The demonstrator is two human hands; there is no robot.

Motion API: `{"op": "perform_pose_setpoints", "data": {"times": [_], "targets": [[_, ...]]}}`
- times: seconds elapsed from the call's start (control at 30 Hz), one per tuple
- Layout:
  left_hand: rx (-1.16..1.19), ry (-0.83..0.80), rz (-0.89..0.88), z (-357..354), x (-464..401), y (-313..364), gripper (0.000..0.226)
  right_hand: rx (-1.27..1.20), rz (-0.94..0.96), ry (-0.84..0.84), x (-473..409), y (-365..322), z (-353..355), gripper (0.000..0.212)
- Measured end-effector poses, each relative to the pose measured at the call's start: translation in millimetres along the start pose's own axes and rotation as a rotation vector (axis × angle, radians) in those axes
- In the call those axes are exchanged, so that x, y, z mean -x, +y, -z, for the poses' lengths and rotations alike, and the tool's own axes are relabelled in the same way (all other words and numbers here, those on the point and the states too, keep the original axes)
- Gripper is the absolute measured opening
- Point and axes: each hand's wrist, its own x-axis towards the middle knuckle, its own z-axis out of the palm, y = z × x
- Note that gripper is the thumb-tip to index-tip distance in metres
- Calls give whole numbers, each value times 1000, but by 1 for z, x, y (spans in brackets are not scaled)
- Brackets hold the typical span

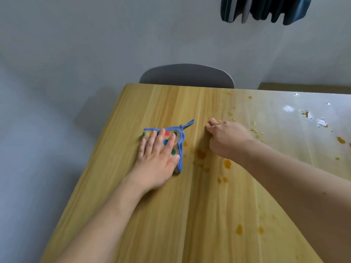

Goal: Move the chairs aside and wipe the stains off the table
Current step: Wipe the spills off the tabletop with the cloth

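Item 1: light wooden table top (161,215), plank-grained, matt on your left and glossy with glare toward the far right. Orange-brown stains (227,163) spot it from the centre to the near right, with more at the far right edge; white flecks (321,122) sit in the glare area.

Item 2: folded cloth with blue binding and coloured dots (171,138), lying flat on the table left of centre, a blue loop sticking out at its far corner. Its right edge lies just beside the nearest stain.

Item 3: your left hand (159,158), palm down, fingers straight and spread, pressing on the cloth and gripping nothing.

Item 4: your right hand (226,137), curled into a fist with nothing visible in it, resting on the bare wood to the right of the cloth, apart from it.

Item 5: grey chair back with a rounded top (187,76), standing against the far table edge.

Item 6: plain pale wall (95,44) behind; dark hanging fabric (266,10) at the top right.
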Motion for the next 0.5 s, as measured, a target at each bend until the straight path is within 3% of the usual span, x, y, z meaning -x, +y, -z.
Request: {"op": "perform_pose_setpoints", "data": {"times": [0.1,0.33,0.5], "targets": [[-9,-3,27,2,-10,2,64,1,9,-33,2,3,0,60],[17,68,32,53,-156,27,63,73,37,-43,-4,9,1,63],[4,78,-45,47,-147,30,61,64,58,-15,-2,11,-5,65]]}}
